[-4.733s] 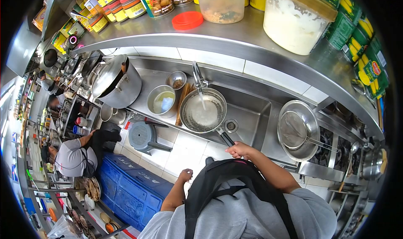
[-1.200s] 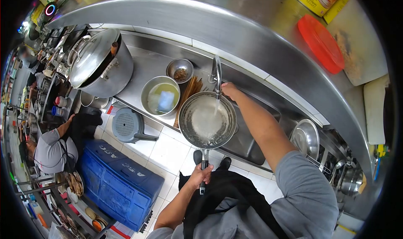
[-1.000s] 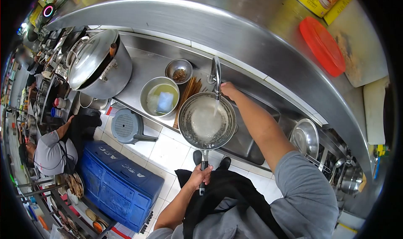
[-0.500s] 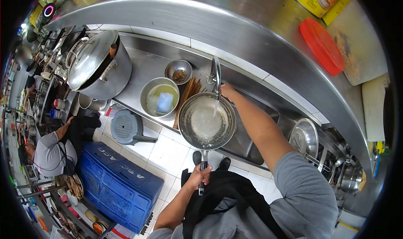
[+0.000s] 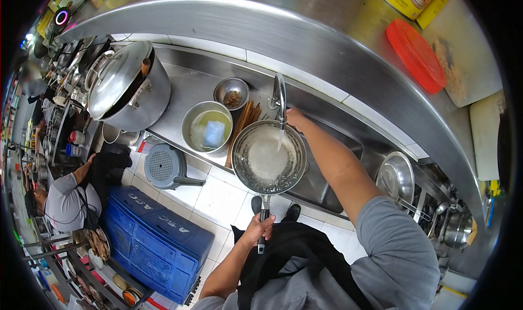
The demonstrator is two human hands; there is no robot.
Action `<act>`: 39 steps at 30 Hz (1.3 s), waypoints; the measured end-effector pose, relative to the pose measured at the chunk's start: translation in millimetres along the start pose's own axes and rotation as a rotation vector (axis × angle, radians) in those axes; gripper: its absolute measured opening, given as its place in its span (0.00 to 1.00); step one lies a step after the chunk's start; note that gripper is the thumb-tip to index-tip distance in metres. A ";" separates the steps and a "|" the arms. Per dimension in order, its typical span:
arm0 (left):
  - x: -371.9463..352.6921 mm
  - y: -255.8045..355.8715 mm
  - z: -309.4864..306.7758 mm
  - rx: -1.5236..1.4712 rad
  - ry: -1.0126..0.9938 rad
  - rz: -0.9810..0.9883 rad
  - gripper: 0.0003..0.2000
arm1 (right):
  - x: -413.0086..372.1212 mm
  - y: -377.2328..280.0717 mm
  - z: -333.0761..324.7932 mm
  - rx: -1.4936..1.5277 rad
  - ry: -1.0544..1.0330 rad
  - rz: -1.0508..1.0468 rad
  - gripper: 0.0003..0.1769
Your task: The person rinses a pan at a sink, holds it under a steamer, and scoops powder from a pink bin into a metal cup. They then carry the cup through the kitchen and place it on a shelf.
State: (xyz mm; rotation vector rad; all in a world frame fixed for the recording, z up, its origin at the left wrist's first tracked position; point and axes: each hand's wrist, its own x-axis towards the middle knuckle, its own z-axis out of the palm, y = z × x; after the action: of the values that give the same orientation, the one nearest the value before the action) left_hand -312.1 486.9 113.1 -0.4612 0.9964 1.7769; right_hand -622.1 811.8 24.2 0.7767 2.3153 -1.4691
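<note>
My left hand [image 5: 258, 230] is closed round the black handle of a frying pan [image 5: 268, 157] that sits level under the tap [image 5: 281, 100]. Water runs from the spout into the pan and covers its bottom, with foam at the sides. My right hand [image 5: 295, 119] is beside the tap's base, partly behind the spout; its fingers are mostly hidden. Left of the pan lie wooden chopsticks [image 5: 248, 114], a metal bowl [image 5: 189, 126] with a blue-white sponge [image 5: 214, 133] in cloudy liquid, and a small bowl [image 5: 220, 89] with brown scraps.
A large lidded pot [image 5: 155, 97] stands at the counter's left. The sink [image 5: 327, 193] lies under my right arm, a metal pan [image 5: 402, 174] beyond it. Blue bins [image 5: 158, 244] and a grey perforated stool [image 5: 163, 163] are on the floor. Another person [image 5: 68, 204] is at far left.
The water in the pan looks cloudier and more spread out. Both hands and the pan hold nearly the same place.
</note>
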 end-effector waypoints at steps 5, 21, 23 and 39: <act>-1.4 2.2 0.7 0.015 0.006 -0.007 0.13 | 14.5 10.8 4.1 0.013 0.011 0.007 0.14; -2.3 2.8 -0.9 0.024 0.000 -0.005 0.13 | -18.7 -12.7 0.8 0.057 -0.011 -0.022 0.07; -2.3 2.3 -1.3 0.024 0.001 -0.007 0.13 | -4.3 -2.8 3.4 0.129 -0.064 0.063 0.06; -5.9 7.4 -6.3 0.075 -0.008 0.013 0.12 | -21.5 -51.0 -48.7 1.286 -0.425 0.558 0.16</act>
State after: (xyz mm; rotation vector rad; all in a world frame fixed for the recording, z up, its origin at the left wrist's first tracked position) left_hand -317.1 477.2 116.6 -0.4016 1.0589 1.7457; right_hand -632.2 832.3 94.3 1.0740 0.5520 -2.3766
